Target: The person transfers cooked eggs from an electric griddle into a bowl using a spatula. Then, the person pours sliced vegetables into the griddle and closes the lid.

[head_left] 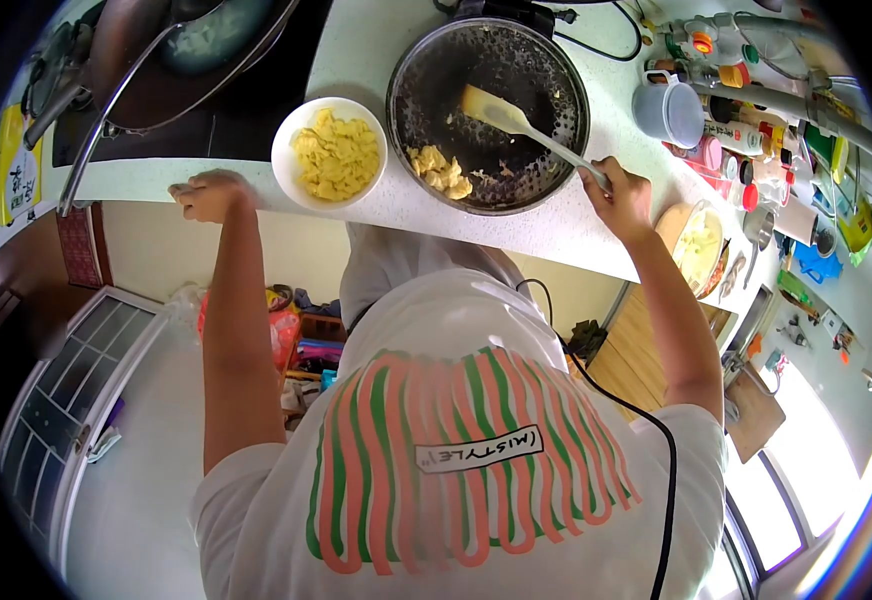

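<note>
My right hand is wrapped round the handle of a spatula. Its pale, yellow-stained blade reaches over a round black electric pan. Some cooked scrambled egg lies at the pan's near left side, apart from the blade, and small bits stick to the dark surface. Left of the pan stands a white bowl holding yellow scrambled egg. My left hand rests at the counter's front edge, left of the bowl, its fingers curled in with nothing visible in them.
A wok with a long metal handle sits on the black hob at the upper left. Bottles and jars crowd the right side, near a lidded plastic tub. A bowl of pale pieces stands beyond my right forearm. A black cable hangs across my shirt.
</note>
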`<state>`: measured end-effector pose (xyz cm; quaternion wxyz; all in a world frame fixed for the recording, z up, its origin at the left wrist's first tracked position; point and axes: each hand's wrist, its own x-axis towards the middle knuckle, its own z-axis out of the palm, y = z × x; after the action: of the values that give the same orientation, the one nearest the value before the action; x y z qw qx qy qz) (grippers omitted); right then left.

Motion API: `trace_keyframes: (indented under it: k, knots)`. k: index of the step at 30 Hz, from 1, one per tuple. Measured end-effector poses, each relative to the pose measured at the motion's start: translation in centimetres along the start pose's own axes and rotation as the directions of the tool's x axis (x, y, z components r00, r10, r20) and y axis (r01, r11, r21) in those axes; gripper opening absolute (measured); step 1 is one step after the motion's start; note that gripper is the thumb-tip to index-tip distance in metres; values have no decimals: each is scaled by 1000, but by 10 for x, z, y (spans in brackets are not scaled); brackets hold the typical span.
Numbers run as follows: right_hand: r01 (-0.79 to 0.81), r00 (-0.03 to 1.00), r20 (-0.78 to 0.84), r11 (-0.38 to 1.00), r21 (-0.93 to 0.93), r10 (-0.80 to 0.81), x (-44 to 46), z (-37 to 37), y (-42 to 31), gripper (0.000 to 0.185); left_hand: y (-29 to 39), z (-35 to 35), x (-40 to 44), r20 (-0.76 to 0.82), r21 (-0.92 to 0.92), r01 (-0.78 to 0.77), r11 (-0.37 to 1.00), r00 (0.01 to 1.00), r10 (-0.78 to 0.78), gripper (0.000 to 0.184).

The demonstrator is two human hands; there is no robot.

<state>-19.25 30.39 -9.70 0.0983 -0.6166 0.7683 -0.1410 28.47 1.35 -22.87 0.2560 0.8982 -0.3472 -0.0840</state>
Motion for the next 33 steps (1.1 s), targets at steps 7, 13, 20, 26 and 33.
trace_keyframes:
  k: [7,13,20,26,33]
  knots:
    - [-103,990,-97,995,-14,101,-40,23,-2,20,2,0,1,-4,4,2,1000,1000,-2,48]
    - [-247,956,-154,969,31,249,-46,23,-20,21,-8,10,7,-47,10,-33,999,998,33,48]
    - [-354,919,-179,935,10,350,-52,25,-35,26,-10,9,7,-35,10,-13,1000,999,13,48]
    - [-449,867,-202,890,82,456,-51,31,-54,27,-4,5,1,-21,27,13,1000,1000,-12,48]
    - [-444,866,-228,894,53,444,-64,46,-56,22,-1,5,-1,-10,-29,27,999,1000,-27,48]
